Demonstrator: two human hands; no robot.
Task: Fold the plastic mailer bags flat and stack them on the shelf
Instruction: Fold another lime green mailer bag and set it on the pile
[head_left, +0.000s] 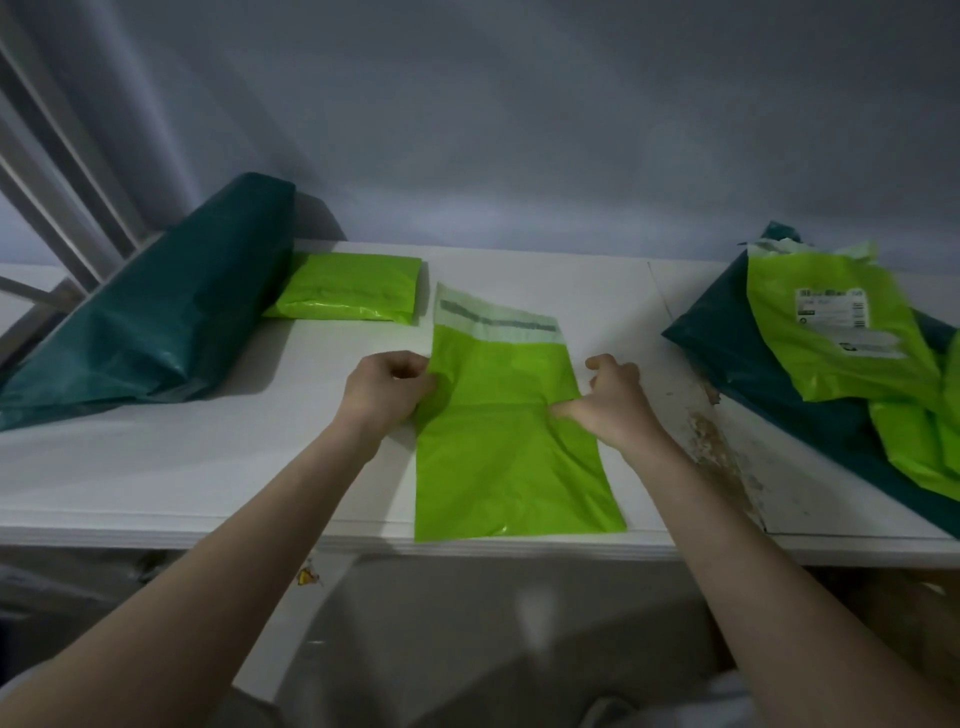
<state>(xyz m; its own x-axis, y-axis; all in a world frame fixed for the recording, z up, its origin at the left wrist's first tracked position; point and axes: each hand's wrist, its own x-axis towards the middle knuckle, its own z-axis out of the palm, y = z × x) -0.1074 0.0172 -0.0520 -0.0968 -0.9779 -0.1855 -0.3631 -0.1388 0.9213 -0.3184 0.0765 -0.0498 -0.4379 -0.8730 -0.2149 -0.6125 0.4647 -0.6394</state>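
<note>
White shelf (208, 467) ran left to right, my work surface. Big dark green mailer (156, 322) leaned far left, out of way. Unfolded pile (831, 353) waited far right, lime on dark green. Lime mailer (509, 431) lay flat at centre, flap far, near edge at shelf lip, ready for folding. Folded lime mailer (353, 293) sat far left, stack start. My left hand (387, 387) pinched mailer's left edge; right hand (613, 400) pinched right edge, likely marking fold line.

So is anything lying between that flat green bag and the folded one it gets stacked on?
Nothing visible: bare shelf separates the flat green bag, held by both hands, from the folded bag.
</note>
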